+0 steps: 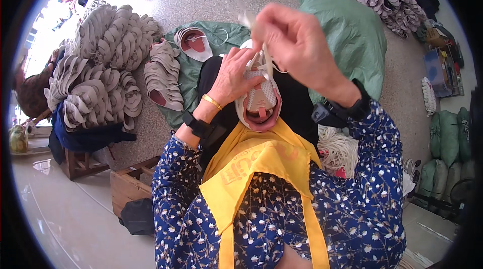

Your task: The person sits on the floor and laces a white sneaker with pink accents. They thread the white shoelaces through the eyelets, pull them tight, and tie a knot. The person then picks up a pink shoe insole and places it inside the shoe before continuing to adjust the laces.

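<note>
A white and pink shoe upper [261, 99] rests on my lap over the yellow apron [261, 153], its heel opening toward me. My left hand [232, 79] lies along its left side, closed on its edge with the fingertips near the eyelets. Raised above the toe end, my right hand [294, 42] pinches a whitish shoelace [268, 62] that runs down to the upper. A loose end of the lace is blurred beyond my fingers. The toe part is partly hidden by my hands.
Left of me lie a stack of uppers [163, 78], one single upper [194, 44] on green sheeting [221, 32], and large heaps [108, 37]. A bundle of white laces [338, 150] sits at my right. Green sacks [352, 32], a wooden stool [128, 181] and another person [35, 88] are around.
</note>
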